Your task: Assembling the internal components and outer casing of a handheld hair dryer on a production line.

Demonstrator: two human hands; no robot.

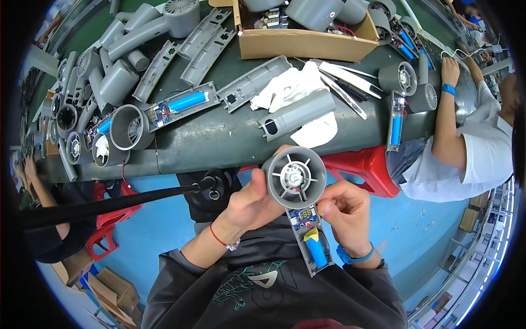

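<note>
My left hand [252, 204] is closed around the grey round fan housing [296, 177], held up in front of my chest with its open end facing up. A motor [295, 175] with pale spokes sits inside it. From the housing's lower side hangs a grey handle half [309, 247], carrying a blue circuit board [303, 217] and a blue battery cell [315, 251] with yellow tape at one end. My right hand [348, 211] is pinched closed beside the board, where handle and housing meet. What lies between its fingertips is too small to make out.
On the dark green bench [189, 148] lie a grey handle cover [298, 115], white cloth [287, 85], tweezers [344, 97] and several fan housings. A cardboard box [307, 45] of parts stands behind them. A person [460, 148] works at right, near a red stool [364, 170].
</note>
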